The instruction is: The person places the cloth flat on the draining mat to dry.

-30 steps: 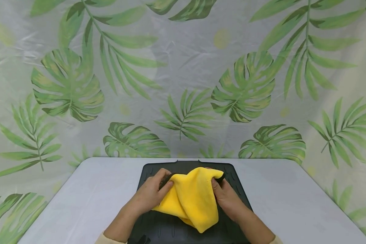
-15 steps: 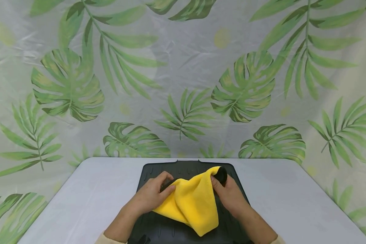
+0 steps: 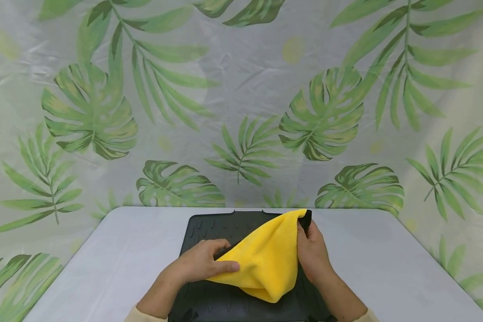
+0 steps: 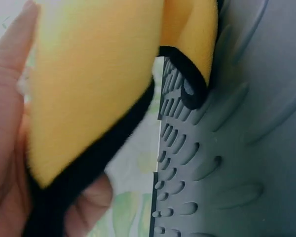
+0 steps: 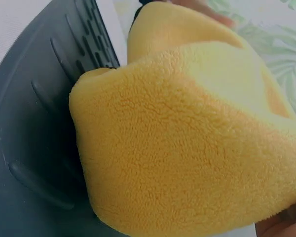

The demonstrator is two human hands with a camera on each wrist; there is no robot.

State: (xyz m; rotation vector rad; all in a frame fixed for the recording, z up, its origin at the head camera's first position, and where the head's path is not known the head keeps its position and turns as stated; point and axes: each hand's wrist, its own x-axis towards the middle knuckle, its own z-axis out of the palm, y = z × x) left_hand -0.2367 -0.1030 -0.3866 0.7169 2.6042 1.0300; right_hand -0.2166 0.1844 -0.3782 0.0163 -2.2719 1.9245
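A plush yellow cleaning cloth [image 3: 267, 261] with black edging is stretched at a slant between both hands, its lower fold drooping over the dark ribbed mat [image 3: 207, 228]. My left hand [image 3: 199, 264] pinches its left part, thumb lying across the yellow face. In the left wrist view the black-edged cloth [image 4: 96, 89] passes between thumb and fingers. My right hand [image 3: 315, 255] grips the raised upper right corner, where a bit of black shows. The fleecy cloth [image 5: 182, 133] fills most of the right wrist view and hides nearly all of that hand.
The mat lies on a white table [image 3: 141, 237], its raised ribs running across it. Dark small parts [image 3: 189, 315] show at the mat's near edge. Behind the table hangs a leaf-printed curtain [image 3: 241, 103].
My right hand has moved right and slightly up, pulling the cloth's corner along, so the upper edge is now straighter. The left hand has sunk a little, its thumb more extended.
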